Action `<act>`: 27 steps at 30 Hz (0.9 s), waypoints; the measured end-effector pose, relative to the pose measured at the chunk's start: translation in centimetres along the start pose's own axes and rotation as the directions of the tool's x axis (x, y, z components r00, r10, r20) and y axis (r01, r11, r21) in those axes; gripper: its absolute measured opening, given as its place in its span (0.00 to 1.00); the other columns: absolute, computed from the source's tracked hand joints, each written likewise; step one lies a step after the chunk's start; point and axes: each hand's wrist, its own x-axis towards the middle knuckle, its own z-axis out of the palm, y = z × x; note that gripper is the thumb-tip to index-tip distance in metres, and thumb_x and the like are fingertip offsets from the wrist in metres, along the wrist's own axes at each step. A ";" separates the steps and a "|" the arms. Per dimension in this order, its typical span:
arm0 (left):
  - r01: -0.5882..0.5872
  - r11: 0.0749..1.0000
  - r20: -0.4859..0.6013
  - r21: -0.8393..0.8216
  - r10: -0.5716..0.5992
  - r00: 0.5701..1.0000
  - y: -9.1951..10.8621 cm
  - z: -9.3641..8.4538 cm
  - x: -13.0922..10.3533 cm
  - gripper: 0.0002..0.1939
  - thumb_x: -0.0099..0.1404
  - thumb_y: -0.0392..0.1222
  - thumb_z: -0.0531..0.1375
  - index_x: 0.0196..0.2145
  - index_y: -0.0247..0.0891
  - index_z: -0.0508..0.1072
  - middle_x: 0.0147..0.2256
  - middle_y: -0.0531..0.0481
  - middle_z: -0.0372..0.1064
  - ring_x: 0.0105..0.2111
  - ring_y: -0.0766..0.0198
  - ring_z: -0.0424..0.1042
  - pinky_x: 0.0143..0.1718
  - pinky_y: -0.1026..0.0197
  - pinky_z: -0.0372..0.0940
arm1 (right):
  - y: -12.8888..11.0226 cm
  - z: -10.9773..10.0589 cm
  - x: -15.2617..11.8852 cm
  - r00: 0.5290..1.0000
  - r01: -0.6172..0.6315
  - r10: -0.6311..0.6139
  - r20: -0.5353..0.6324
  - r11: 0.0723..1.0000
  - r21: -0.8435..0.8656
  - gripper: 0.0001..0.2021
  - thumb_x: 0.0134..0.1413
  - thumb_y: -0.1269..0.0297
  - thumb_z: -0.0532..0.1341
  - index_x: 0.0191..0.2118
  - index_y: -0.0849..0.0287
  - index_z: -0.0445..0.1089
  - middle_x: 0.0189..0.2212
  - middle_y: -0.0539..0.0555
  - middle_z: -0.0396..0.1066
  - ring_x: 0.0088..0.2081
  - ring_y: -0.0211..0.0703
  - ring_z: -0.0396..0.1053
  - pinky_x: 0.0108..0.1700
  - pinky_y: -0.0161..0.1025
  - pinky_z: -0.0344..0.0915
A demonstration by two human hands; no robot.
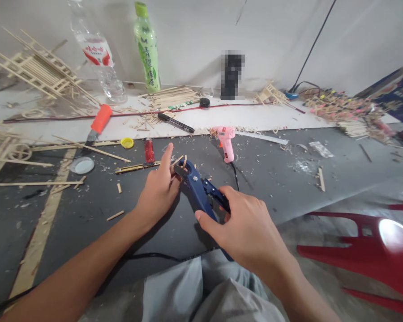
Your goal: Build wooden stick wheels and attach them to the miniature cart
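My right hand (246, 219) is wrapped round the handles of a blue hand cutter (199, 192), which points away from me to the upper left. At its jaws a small wooden stick (178, 160) sticks up, and another short bit of wood (185, 160) shows right beside it. My left hand (159, 188) pinches the stick near the blade, with one finger stretched out upward. The fingertips at the jaws are partly hidden. On the grey table (255, 197) around the hands lie short offcuts, among them one small piece (115, 215) to the left.
A pink glue gun (226, 142) lies beyond the cutter. A black marker (175, 122), a red lighter-like item (149, 150) and an orange-handled tool (101, 119) are farther left. Two bottles (147, 53) stand at the wall. Stick-built models (40, 67) occupy the left; a red chair (366, 250) is at right.
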 end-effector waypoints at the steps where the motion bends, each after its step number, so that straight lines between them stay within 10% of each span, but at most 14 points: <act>1: 0.003 1.000 -0.004 0.019 -0.003 1.000 0.1 0.0 -0.1 0.40 0.74 0.49 0.53 0.76 0.35 0.43 0.39 0.46 0.82 0.38 0.51 0.81 0.39 0.57 0.69 | -0.2 0.0 -0.1 1.000 -0.004 0.004 0.003 1.000 -0.020 0.14 0.57 0.47 0.63 0.35 0.54 0.69 0.30 0.51 0.74 0.29 0.44 0.65 0.34 0.40 0.52; 27: -0.077 0.976 -0.012 0.202 0.081 0.997 1.3 0.3 -0.3 0.44 0.70 0.41 0.51 0.78 0.36 0.34 0.23 0.53 0.69 0.18 0.56 0.67 0.27 0.60 0.61 | -4.4 -1.0 -0.9 0.996 -0.042 0.060 0.074 0.975 -0.216 0.16 0.63 0.50 0.58 0.33 0.57 0.72 0.26 0.60 0.76 0.27 0.52 0.74 0.26 0.41 0.51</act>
